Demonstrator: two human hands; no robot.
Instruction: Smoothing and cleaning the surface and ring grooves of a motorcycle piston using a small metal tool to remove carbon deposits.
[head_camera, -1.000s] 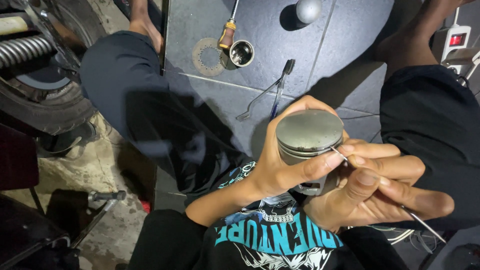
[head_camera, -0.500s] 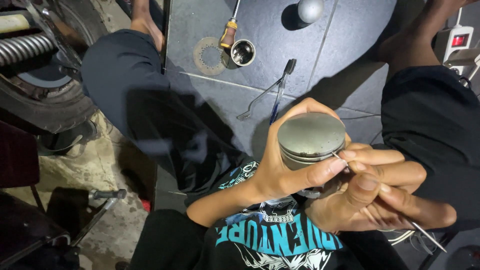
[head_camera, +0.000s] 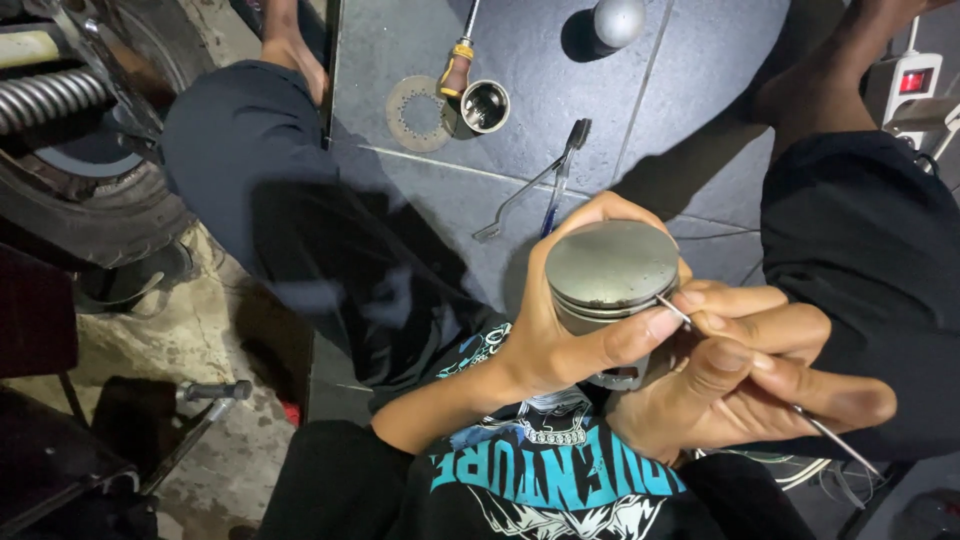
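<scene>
My left hand grips a grey metal piston, crown up, with the thumb across its ringed side and the fingers wrapped behind it. My right hand holds a thin metal pick like a pen. The pick's tip touches the piston's side at the ring grooves, just beside my left thumb. Both hands are held over my lap, above a black shirt with turquoise print.
On the dark floor tiles lie a toothbrush and a bent metal tool, a screwdriver, a small metal cup, a round gasket ring and a grey ball. A motorcycle wheel and spring stand at left, a power strip at right.
The piston and both hands have shifted slightly right and down in view. My right hand's fingers have edged the pick along the piston's side.
</scene>
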